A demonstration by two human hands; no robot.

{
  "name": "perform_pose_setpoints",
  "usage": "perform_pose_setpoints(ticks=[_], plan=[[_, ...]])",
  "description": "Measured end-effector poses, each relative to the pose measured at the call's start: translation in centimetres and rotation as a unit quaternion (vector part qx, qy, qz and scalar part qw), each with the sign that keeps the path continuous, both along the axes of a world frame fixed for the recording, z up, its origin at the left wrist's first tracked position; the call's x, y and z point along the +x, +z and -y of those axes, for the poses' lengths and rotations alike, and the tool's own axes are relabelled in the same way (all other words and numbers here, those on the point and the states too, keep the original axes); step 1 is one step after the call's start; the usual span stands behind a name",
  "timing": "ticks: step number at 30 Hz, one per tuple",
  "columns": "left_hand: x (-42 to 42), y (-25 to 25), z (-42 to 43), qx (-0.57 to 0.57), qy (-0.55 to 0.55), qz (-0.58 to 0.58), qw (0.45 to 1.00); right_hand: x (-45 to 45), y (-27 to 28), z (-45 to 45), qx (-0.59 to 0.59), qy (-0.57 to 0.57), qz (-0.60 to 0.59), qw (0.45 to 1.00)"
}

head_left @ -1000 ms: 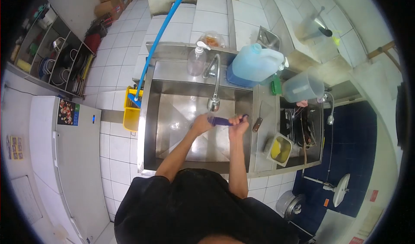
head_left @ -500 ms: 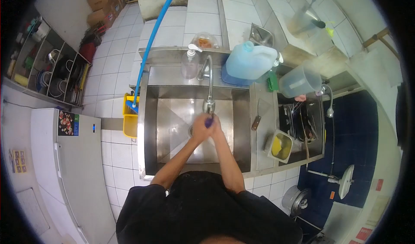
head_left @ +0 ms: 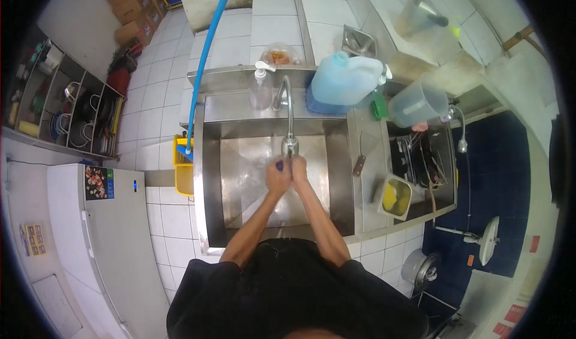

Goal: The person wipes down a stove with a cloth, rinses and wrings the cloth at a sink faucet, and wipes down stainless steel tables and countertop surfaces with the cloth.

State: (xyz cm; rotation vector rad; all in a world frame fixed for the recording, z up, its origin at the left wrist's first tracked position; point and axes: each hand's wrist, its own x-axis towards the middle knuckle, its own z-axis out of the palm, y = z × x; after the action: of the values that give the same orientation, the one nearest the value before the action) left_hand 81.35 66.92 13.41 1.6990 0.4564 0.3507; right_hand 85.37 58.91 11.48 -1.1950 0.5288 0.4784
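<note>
Both hands are together directly beneath the faucet head, over the steel sink basin. My left hand is closed, with a small purple-blue thing showing at its fingers; its kind is too small to tell. Pressed against it from the other side, my right hand has its fingers curled inward, and what they hold, if anything, is hidden. The faucet's flexible metal neck rises behind the hands.
On the back ledge stand a pump bottle and a large jug of blue liquid. To the right lie a knife and a metal container with something yellow. A blue hose runs down at left, near a yellow bucket.
The purple-blue thing has gone from between both hands to the left hand's fingers. Both hands stay under the faucet. The camera view has shifted slightly.
</note>
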Motion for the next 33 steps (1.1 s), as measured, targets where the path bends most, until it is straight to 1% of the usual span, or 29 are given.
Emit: perform_pose_setpoints(ticks=[2, 3, 4, 6, 7, 8, 9, 10, 11, 12, 13, 14, 15, 16, 18, 19, 20, 22, 23, 24, 25, 26, 27, 28, 29, 30, 31, 32, 33], plan=[[-0.1, -1.9, -2.0, 0.14, 0.029, -0.05, 0.989, -2.2, 4.4, 0.1, -0.168, 0.041, 0.142, 0.975], [0.0, -1.5, -2.8, 0.142, 0.017, -0.022, 0.989, -2.2, 5.1, 0.6, -0.258, 0.062, 0.184, 0.946], [0.1, -1.2, -2.9, 0.141, 0.016, -0.018, 0.99, -2.0, 4.9, 1.0, -0.259, 0.059, 0.187, 0.946], [-0.2, -0.6, -3.0, 0.234, 0.017, 0.077, 0.969, -1.9, 4.8, 1.4, -0.381, 0.062, 0.369, 0.845], [-0.5, -0.3, -3.0, 0.24, -0.042, 0.097, 0.965, -2.0, 4.7, 1.5, -0.378, 0.062, 0.37, 0.846], [-0.9, -0.1, -2.7, 0.243, -0.042, 0.094, 0.965, -2.3, 4.6, 1.6, -0.327, 0.096, 0.276, 0.899], [-1.3, 1.4, -2.0, 0.198, -0.115, 0.031, 0.973, -2.8, 4.5, 1.6, -0.271, 0.13, 0.178, 0.937], [-1.5, 2.1, -1.2, 0.15, -0.185, -0.031, 0.971, -3.5, 4.0, 1.5, -0.271, 0.134, 0.178, 0.937], [-1.6, 2.8, -0.5, 0.134, -0.187, -0.048, 0.972, -4.1, 3.6, 1.5, -0.261, 0.07, 0.187, 0.945], [-1.4, 2.9, 0.0, 0.132, -0.182, -0.048, 0.973, -4.4, 4.1, 1.4, -0.251, 0.006, 0.193, 0.948], [-1.0, 3.0, 0.6, 0.091, -0.201, -0.019, 0.975, -4.5, 4.7, 1.9, -0.253, 0.01, 0.194, 0.948], [-0.8, 3.1, 1.0, 0.05, -0.221, 0.012, 0.974, -4.6, 5.4, 2.9, -0.156, -0.061, 0.191, 0.967], [-0.7, 3.1, 1.2, 0.048, -0.22, 0.012, 0.974, -4.7, 7.0, 3.7, -0.057, -0.132, 0.185, 0.972], [-0.7, 3.0, 1.5, 0.091, -0.252, -0.011, 0.963, -4.7, 9.0, 4.4, -0.059, -0.13, 0.185, 0.972], [0.1, 2.4, 1.4, 0.132, -0.281, -0.031, 0.95, -4.0, 12.9, 6.0, 0.099, -0.151, 0.112, 0.977], [0.7, 1.8, 0.8, 0.148, -0.313, -0.058, 0.936, -3.7, 13.6, 7.2, 0.123, -0.14, 0.131, 0.974], [1.3, 1.3, 0.5, 0.163, -0.345, -0.083, 0.921, -3.1, 12.7, 8.6, 0.12, -0.14, 0.133, 0.974], [1.9, 2.6, -0.2, 0.14, -0.346, -0.125, 0.919, -1.9, 7.8, 10.6, 0.155, -0.274, 0.108, 0.943], [2.1, 3.3, -0.5, 0.118, -0.344, -0.168, 0.916, -1.4, 5.8, 10.7, 0.102, -0.335, 0.044, 0.936], [1.8, 3.7, -0.6, 0.121, -0.342, -0.166, 0.917, -1.3, 4.8, 10.8, 0.105, -0.333, 0.046, 0.936], [1.0, 3.8, -0.7, 0.138, -0.323, -0.098, 0.931, -1.5, 4.0, 10.7, 0.06, -0.206, -0.075, 0.974], [0.3, 3.9, -0.9, 0.156, -0.302, -0.03, 0.94, -1.3, 3.1, 10.4, 0.013, -0.07, -0.192, 0.979], [-0.2, 3.9, -0.7, 0.148, -0.293, 0.015, 0.944, -1.0, 2.6, 9.3, 0.017, -0.067, -0.189, 0.979], [-0.6, 4.2, -0.7, 0.15, -0.29, 0.012, 0.945, -1.2, 1.8, 7.8, 0.155, -0.012, -0.204, 0.966], [-1.1, 4.4, -0.7, 0.188, -0.317, 0.066, 0.927, -1.4, 1.2, 6.8, 0.289, 0.045, -0.217, 0.931], [-1.7, 5.0, -0.7, 0.226, -0.342, 0.118, 0.904, -1.1, -2.0, 6.4, 0.29, 0.049, -0.221, 0.93], [-2.5, 6.6, -0.5, 0.155, -0.355, 0.076, 0.919, -0.4, -6.9, 5.9, 0.294, 0.044, -0.169, 0.94], [-2.5, 6.1, -0.7, 0.157, -0.354, 0.073, 0.919, -0.1, -9.6, 5.4, 0.298, 0.037, -0.115, 0.947], [-2.1, 4.9, -0.7, 0.111, -0.296, 0.132, 0.94, -0.1, -9.4, 4.6, 0.298, 0.037, -0.116, 0.947]])
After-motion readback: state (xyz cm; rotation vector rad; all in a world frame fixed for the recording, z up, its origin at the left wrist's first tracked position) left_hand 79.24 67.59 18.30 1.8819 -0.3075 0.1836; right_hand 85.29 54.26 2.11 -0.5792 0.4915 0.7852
